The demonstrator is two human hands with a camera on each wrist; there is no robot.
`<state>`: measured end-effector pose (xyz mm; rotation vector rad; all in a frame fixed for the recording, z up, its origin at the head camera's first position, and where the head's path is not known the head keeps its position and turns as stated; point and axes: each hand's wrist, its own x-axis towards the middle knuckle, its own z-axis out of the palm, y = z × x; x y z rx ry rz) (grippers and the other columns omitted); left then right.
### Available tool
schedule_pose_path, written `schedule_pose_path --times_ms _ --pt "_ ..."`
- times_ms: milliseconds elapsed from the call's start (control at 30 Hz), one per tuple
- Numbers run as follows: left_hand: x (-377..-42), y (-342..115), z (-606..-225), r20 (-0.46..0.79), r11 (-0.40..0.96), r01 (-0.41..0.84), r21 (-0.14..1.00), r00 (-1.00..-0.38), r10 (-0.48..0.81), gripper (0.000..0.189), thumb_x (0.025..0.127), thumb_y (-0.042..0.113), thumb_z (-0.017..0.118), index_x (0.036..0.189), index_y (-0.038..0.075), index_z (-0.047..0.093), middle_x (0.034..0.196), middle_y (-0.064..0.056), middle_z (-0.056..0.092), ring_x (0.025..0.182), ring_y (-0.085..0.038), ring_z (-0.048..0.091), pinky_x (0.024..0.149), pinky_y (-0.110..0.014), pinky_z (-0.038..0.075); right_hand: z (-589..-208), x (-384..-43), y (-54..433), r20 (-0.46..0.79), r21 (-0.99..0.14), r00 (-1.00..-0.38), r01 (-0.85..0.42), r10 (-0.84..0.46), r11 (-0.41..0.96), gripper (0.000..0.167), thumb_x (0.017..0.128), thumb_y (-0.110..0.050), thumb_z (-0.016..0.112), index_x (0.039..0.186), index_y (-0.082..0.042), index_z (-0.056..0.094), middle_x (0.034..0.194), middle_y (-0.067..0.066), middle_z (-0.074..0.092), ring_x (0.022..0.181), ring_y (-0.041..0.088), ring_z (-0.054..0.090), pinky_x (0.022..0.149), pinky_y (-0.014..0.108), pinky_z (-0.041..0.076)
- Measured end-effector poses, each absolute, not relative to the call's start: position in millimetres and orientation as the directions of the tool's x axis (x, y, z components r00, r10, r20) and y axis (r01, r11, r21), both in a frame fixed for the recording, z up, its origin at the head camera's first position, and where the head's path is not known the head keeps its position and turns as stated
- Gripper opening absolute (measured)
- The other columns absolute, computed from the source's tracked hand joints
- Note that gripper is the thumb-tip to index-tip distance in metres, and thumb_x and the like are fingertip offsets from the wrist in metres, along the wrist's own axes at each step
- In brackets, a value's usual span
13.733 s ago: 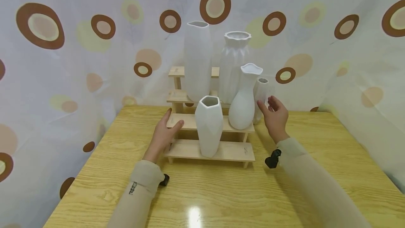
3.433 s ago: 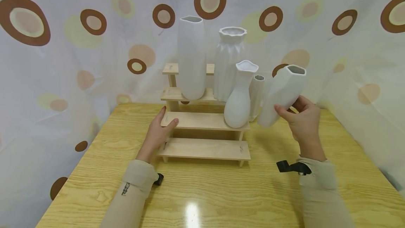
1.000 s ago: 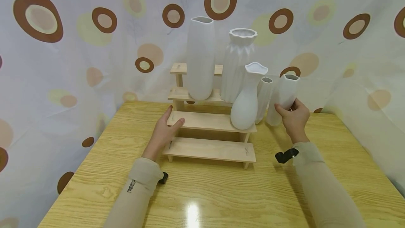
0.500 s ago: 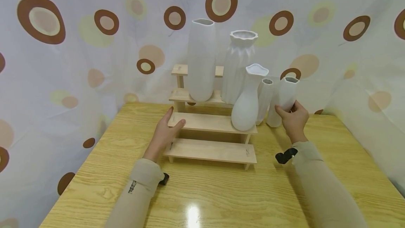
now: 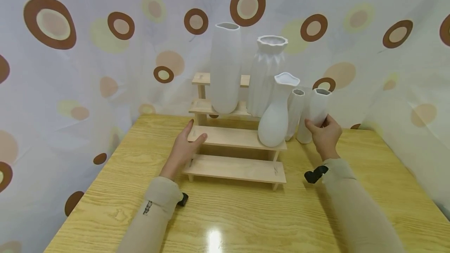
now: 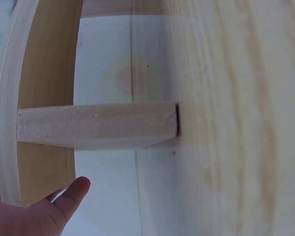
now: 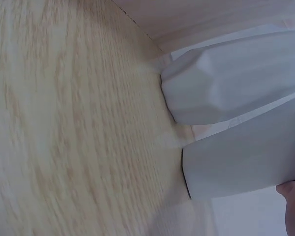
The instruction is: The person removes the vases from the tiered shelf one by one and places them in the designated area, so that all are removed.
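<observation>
My left hand (image 5: 182,147) grips the left end of the stepped wooden stand (image 5: 235,168), its thumb lying over the third step down; the left wrist view has the fingers around a board's end. With my right hand (image 5: 327,138) I hold a white faceted vase (image 5: 316,106) by its side. It stands nearly upright at the table's back right, its base at the tabletop in the right wrist view. Close beside it is a slim ribbed vase (image 5: 294,113). A wavy-rimmed, narrow-necked vase (image 5: 273,124) stands at the right end of the third step.
Higher on the stand are a tall smooth vase (image 5: 226,69) and a pleated vase (image 5: 264,85) with a scalloped rim. The lowest step bears nothing. The wood-grain table (image 5: 239,214) stretches forward, with a patterned cloth (image 5: 119,65) behind it.
The faceted vase was on the lowest step earliest, then tilted in my right hand. It now stands nearly upright right of the slim vase. My left hand keeps its place on the stand.
</observation>
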<state>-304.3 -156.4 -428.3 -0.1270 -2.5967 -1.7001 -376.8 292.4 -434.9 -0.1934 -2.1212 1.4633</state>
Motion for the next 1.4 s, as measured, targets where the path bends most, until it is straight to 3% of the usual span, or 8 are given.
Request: schedule_pose_path --times_ms 433,900,1100,1400 --pt "-305 -156 -430 0.08 0.39 0.095 0.916 -0.995 0.056 0.093 0.09 0.063 0.06 0.16 0.024 0.013 0.163 0.003 0.013 0.149 -0.022 0.01 0.118 -0.049 0.019 -440 -372 294 0.351 -0.898 -0.851 -0.188 0.39 0.398 0.064 0.085 -0.029 0.079 0.139 -0.004 0.056 0.132 0.014 0.06 0.119 0.023 0.056 0.099 0.041 0.048" --pt "-305 -155 -429 0.069 0.386 0.083 0.919 -0.996 0.049 0.092 0.09 0.062 0.061 0.16 0.027 0.014 0.163 0.004 0.013 0.149 -0.021 0.01 0.118 -0.048 0.019 -432 -370 294 0.322 -0.881 -0.866 -0.126 0.383 0.455 0.062 0.085 -0.037 0.078 0.134 -0.003 0.06 0.125 0.017 0.062 0.111 0.025 0.058 0.095 0.041 0.05" --pt "-304 -155 -431 0.064 0.388 0.079 0.918 -0.997 0.053 0.092 0.09 0.063 0.06 0.16 0.026 0.013 0.163 0.004 0.013 0.149 -0.022 0.01 0.118 -0.05 0.02 -433 -365 295 0.308 -0.894 -0.867 -0.124 0.391 0.43 0.064 0.084 -0.041 0.078 0.134 -0.007 0.061 0.124 0.012 0.063 0.109 0.019 0.057 0.091 0.032 0.05" --pt "-305 -157 -431 0.055 0.389 0.071 0.919 -0.997 0.051 0.09 0.09 0.064 0.059 0.159 0.032 0.012 0.163 0.005 0.012 0.149 -0.022 0.009 0.118 -0.05 0.018 -432 -357 297 0.237 -0.945 -0.87 -0.103 0.433 0.311 0.081 0.084 -0.039 0.078 0.15 -0.008 0.042 0.152 0.01 0.042 0.137 0.026 0.041 0.113 0.035 0.034"
